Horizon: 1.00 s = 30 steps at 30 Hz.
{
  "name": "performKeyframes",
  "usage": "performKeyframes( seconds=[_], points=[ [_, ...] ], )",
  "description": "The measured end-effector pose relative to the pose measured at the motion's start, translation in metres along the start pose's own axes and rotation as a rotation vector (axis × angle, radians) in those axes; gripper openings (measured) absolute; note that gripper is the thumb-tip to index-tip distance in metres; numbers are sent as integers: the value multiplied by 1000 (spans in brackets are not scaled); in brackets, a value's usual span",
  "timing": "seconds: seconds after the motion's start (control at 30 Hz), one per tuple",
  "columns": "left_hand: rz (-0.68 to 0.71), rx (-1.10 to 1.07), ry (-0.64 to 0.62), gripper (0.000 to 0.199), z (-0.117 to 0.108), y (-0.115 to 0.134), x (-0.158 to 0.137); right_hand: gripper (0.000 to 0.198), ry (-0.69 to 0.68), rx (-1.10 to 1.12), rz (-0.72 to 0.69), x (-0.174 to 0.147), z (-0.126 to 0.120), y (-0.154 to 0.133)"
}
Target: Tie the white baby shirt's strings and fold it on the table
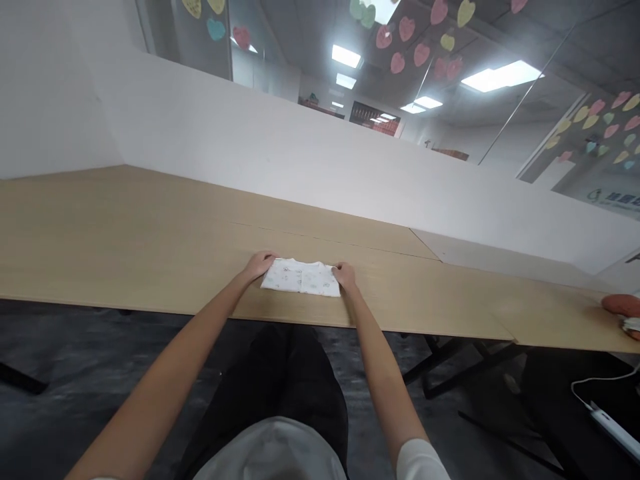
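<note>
The left hand [260, 265] and right hand [345, 275], fingers clamped on its far corners, apparently held the folded, white, printed-fabric garment [304, 279] flat.

Even indoor light, softly blurred wide view

Rectangular ceiling lights [503, 75] glare blank white in the glass [280, 40] along the top. The pale wall [280, 160] and wooden table [125, 227] are evenly bright; the floor [100, 360] below is dim. A faint shadow lies by the right hand [345, 275]. Fine print on the white cloth [300, 278] looks smeared, and lettering [623, 198] at far right is too soft to read.
</note>
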<state>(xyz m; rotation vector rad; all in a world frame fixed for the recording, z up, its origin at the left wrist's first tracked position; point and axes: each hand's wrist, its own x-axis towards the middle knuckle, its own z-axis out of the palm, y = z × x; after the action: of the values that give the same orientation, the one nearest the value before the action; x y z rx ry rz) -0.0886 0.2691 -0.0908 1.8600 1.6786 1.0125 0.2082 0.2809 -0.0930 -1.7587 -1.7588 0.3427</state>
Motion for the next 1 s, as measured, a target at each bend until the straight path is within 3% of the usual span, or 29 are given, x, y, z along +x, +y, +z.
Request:
performKeyframes(
  seconds=[0.17, 0.3, 1.0],
  points=[
    [130, 102, 73, 36, 7, -8, -4, 24, 95, 24, -82, -6, 10, 11],
    [83, 166, 35, 35, 6, -10, -4, 22, 60, 97, -85, -8, 8, 12],
    [26, -13, 61, 41, 7, -15, -10, 22, 44, 131, -52, -10, 4, 10]
  ],
)
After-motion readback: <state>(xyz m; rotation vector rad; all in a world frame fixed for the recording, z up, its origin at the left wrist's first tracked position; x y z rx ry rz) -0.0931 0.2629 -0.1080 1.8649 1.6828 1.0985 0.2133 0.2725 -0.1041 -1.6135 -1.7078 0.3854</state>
